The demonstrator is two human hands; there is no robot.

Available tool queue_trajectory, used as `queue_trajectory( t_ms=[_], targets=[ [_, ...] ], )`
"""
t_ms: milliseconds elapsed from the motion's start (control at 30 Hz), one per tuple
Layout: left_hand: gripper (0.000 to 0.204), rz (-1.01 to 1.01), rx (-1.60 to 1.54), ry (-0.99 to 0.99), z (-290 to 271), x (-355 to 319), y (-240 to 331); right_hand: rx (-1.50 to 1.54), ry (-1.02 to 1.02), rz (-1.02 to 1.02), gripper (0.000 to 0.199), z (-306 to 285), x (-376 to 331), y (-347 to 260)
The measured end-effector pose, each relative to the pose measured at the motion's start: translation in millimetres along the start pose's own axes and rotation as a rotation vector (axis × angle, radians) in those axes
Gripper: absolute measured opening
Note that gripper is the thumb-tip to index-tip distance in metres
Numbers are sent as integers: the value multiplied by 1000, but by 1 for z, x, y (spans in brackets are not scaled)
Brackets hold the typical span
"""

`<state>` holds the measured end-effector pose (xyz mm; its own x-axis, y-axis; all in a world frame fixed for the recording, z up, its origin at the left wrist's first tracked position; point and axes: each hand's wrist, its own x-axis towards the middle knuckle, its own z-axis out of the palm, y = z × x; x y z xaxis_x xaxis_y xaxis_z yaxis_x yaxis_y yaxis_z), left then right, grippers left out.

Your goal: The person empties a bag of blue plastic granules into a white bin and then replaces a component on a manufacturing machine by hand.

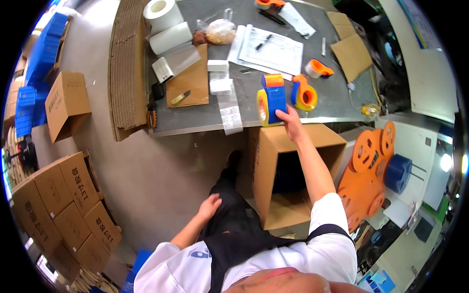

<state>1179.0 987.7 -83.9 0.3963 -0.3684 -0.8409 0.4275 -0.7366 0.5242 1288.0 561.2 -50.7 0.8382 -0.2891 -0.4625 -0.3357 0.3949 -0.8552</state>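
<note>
My right hand (289, 122) reaches up to the table edge and grips a blue and orange tape dispenser (271, 99) with a yellow tape roll. A second orange tape dispenser (304, 94) stands just right of it on the grey table (195, 118). Below the hand an open cardboard box (288, 171) stands on the floor, dark blue contents showing inside. My left hand (210, 205) hangs low beside my dark trouser leg, fingers loosely apart, holding nothing.
The table carries white rolls (165, 22), a printed sheet with a pen (271, 47), label strips (229, 112), a brown envelope (188, 83) and another orange dispenser (318, 69). Corrugated sheets (126, 68) lean at its left. Stacked cartons (63, 210) sit lower left; an orange reel device (371, 166) stands at the right.
</note>
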Motion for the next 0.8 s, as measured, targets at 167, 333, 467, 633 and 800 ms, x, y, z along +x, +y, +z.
queue_trajectory(
  t_ms=[167,333,467,633,800],
  targets=[
    [55,390,-642,-266,-1,-11,174,726,-349,27,60,28,-163,-35],
    [70,574,-699,-665,30,-81,243,902,-147,-60,66,51,-288,-8],
    [61,605,-561,-908,80,-141,227,1046,-258,-356,67,46,-383,30],
    [51,611,-326,-871,177,-219,183,1059,135,-605,76,69,-524,51],
    [46,498,-222,-1129,280,-295,128,1038,178,-909,73,61,-664,134]
  ],
)
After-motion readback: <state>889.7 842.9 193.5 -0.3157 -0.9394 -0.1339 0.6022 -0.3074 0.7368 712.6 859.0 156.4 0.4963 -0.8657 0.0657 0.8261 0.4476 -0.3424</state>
